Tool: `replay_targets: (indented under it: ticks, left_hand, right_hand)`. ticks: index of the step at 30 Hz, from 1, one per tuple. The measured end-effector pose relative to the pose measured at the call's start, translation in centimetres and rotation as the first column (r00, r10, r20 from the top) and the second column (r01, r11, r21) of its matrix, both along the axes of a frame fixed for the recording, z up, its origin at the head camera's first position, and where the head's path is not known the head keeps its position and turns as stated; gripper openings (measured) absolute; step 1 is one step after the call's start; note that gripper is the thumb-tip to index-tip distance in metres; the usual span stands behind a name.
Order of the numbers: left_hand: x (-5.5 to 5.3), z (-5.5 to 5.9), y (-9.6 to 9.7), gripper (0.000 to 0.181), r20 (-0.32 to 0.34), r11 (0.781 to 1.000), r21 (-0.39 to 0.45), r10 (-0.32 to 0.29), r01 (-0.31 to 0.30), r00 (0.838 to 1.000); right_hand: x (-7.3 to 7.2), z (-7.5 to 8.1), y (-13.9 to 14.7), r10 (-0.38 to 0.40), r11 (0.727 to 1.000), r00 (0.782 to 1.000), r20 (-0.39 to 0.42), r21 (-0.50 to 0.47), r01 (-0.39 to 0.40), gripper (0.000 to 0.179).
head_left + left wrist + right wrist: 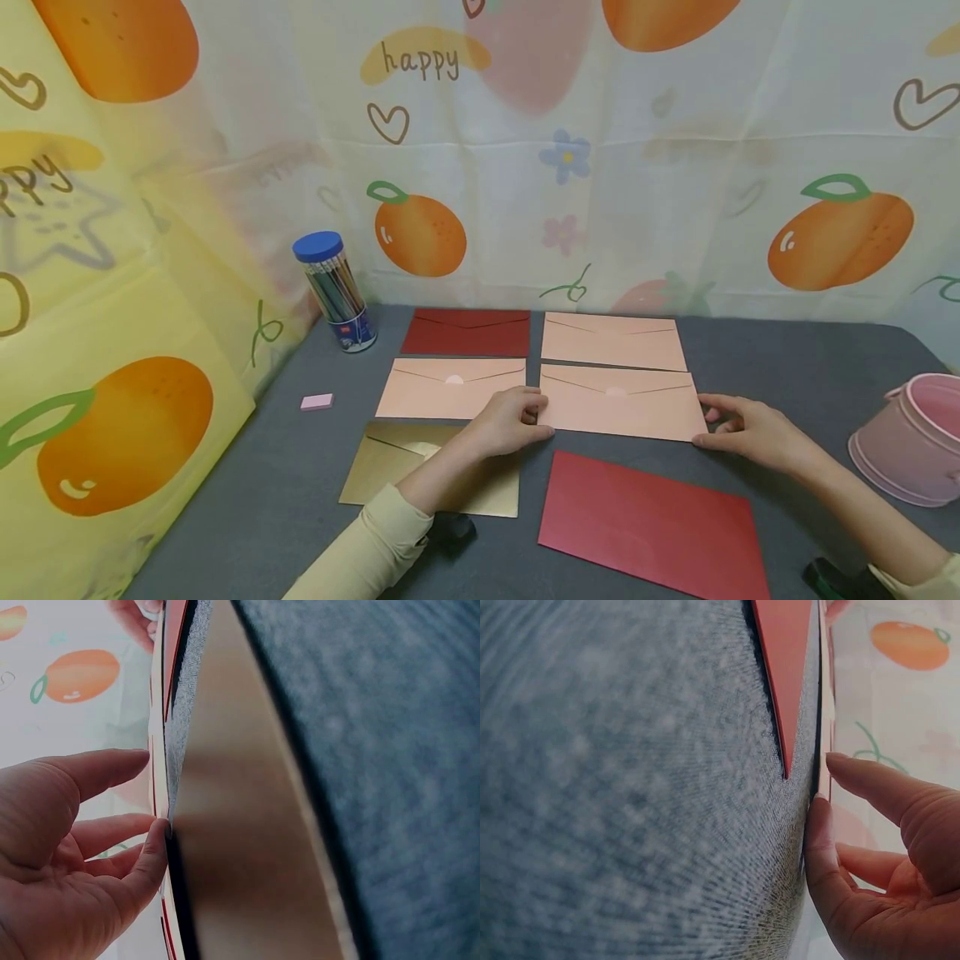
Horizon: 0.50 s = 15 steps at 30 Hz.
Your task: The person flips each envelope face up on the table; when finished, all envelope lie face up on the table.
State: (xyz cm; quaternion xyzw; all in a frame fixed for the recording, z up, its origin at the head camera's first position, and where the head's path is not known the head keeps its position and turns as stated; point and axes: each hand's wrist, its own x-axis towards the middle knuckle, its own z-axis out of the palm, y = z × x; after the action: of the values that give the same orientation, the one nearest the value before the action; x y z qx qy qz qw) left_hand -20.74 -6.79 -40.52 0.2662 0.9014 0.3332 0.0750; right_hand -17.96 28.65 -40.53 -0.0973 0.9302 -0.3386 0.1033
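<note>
A pale pink envelope (615, 412) with a round seal on its flap lies flat on the dark table, between both hands. At its left edge, my left hand (510, 421) touches it with fingertips and thumb apart. My right hand (757, 429) touches the right edge likewise, thumb near the lower corner. Left of it lies another pink envelope (427, 400); a third pink envelope (607, 342) is just behind. A dark red envelope (465, 333) lies at the back left. Partly under my left forearm is a gold envelope (390, 475). A larger red envelope (652, 525) lies slightly turned in front.
A blue-lidded clear jar of pencils (333, 292) stands at the back left, with a small pink eraser (317, 402) in front of it. At the right is a pink bucket (903, 442). A fruit-printed curtain (510, 208) hangs behind and left of the table (255, 500).
</note>
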Motion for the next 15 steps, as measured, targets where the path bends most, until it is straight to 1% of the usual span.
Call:
replay_targets:
  ticks: [2,4,6,9,11,12,14,15]
  left_hand:
    - [0.0,0.0,0.1,0.024,0.003,1.0,0.004,0.002,-0.002,1.0]
    - [0.1,-0.1,0.1,0.035,0.012,1.0,0.01,0.008,-0.008,1.0]
    - [0.3,-0.1,-0.1,0.041,0.013,1.0,0.008,0.008,-0.008,1.0]
    - [0.7,0.2,-0.4,0.056,0.018,1.0,0.017,0.007,-0.007,1.0]
    - [1.2,0.4,-0.7,0.061,0.012,1.0,0.024,-0.018,0.018,1.0]
    - [1.4,0.6,-0.8,0.062,0.011,0.999,0.028,-0.04,0.039,0.999]
    - [2.1,0.8,-1.0,0.066,0.006,0.995,0.02,-0.098,0.098,0.995]
    - [2.5,0.9,-1.1,0.069,0.007,0.99,0.01,-0.138,0.137,0.99]
  right_hand:
    - [0.0,0.0,0.1,-0.005,1.0,1.0,0.002,0.003,0.005,0.078]
    - [0.1,0.0,0.2,-0.005,1.0,1.0,0.004,0.003,0.005,0.077]
    - [0.3,0.0,0.3,-0.002,1.0,1.0,-0.002,0.004,0.002,0.076]
    - [0.9,0.2,0.3,0.0,1.0,0.999,-0.041,0.017,0.001,0.071]
    - [1.4,0.4,0.4,0.006,0.999,0.996,-0.093,0.033,-0.003,0.067]
    - [1.8,0.5,0.4,0.009,0.999,0.992,-0.126,0.036,-0.005,0.064]
    - [2.6,0.6,0.4,0.024,0.999,0.979,-0.201,0.027,-0.019,0.059]
    - [3.0,0.6,0.4,0.042,0.999,0.969,-0.243,0.02,-0.038,0.057]
